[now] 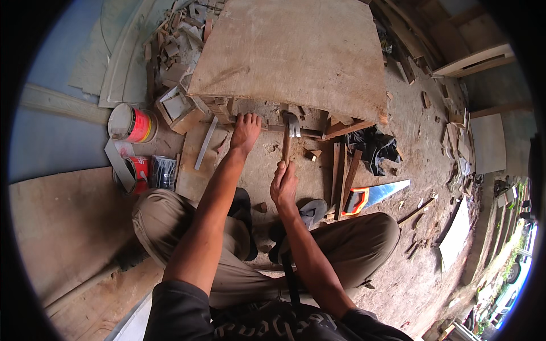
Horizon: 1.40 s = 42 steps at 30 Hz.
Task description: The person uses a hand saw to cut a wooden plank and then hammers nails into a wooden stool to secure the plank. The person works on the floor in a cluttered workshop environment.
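Note:
My right hand (283, 186) is wrapped round the wooden handle of a claw hammer (292, 125). The metal head is up at the near edge of a low wooden table-like piece (287, 54), by a rail under its top. My left hand (247, 132) rests with curled fingers on that rail (273, 129), left of the hammer head. Whether its fingers hold anything small is hidden. A broad plywood panel forms the top of the piece, and its underside is partly in shadow.
A handsaw (375, 196) with an orange and black handle lies to the right, beside wood strips (341, 176) and a black plastic bag (372, 149). Paint cans (136, 126) stand at the left. Wood offcuts (173, 48) are heaped at the far left.

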Tool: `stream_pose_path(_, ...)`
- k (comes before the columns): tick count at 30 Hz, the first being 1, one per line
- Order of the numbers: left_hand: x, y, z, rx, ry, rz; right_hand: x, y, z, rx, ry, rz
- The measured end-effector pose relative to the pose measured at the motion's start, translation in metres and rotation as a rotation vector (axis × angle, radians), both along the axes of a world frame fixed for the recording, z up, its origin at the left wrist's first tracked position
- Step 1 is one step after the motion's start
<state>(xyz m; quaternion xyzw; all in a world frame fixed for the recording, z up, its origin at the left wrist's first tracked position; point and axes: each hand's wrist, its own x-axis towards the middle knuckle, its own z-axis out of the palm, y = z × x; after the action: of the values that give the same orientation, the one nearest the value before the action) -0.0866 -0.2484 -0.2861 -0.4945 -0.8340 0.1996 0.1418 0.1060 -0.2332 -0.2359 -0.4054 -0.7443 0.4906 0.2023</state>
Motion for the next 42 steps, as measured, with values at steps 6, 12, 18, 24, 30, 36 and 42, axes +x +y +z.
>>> stream_pose_path(6,-0.005,-0.010,0.002,0.040,0.011,0.006,-0.012,-0.015,0.002,0.039,-0.058,0.033)
stream_pose_path(12,0.004,0.003,0.004,0.044,0.007,-0.015,-0.005,0.007,-0.005,0.027,-0.070,-0.029)
stream_pose_path(18,-0.011,-0.022,0.001,0.019,0.035,0.028,-0.015,-0.021,-0.004,0.158,-0.065,0.070)
stream_pose_path(24,0.005,0.009,0.000,0.057,-0.049,-0.025,-0.004,0.002,-0.006,0.162,-0.094,-0.014)
stream_pose_path(30,0.000,0.000,0.005,0.034,-0.025,-0.003,-0.008,-0.006,-0.013,0.211,-0.020,0.026)
stream_pose_path(36,-0.002,-0.006,0.003,0.028,-0.021,-0.004,-0.007,-0.004,-0.015,0.085,-0.199,0.024)
stream_pose_path(42,-0.001,-0.003,0.005,0.028,-0.025,-0.003,-0.011,-0.008,-0.006,0.144,-0.028,0.017)
